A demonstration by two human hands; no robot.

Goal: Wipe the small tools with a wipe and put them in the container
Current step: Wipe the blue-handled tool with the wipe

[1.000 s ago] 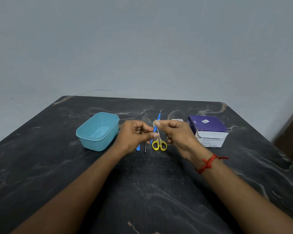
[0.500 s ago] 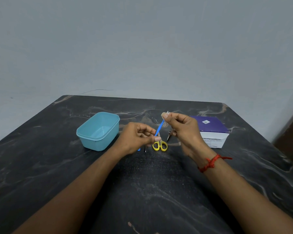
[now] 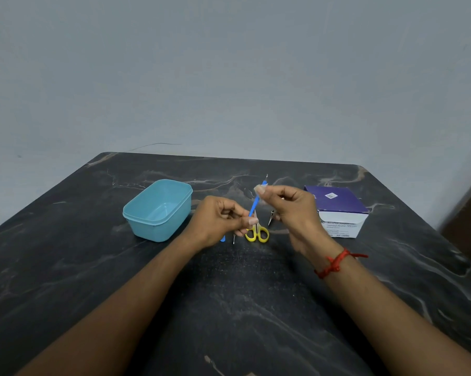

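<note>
Hands wipe blue tool (image 3: 254,206) (mid-table).

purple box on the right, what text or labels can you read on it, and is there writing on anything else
"BD" and what looks like "Alcohol Swabs": white front of the purple box, first line, partly blurred.
Smaller lines below it: too blurred to read.
Square code sticker on the box lid: too small to read.
Blue tub, yellow scissors, blue-handled tool: no writing visible.
</note>
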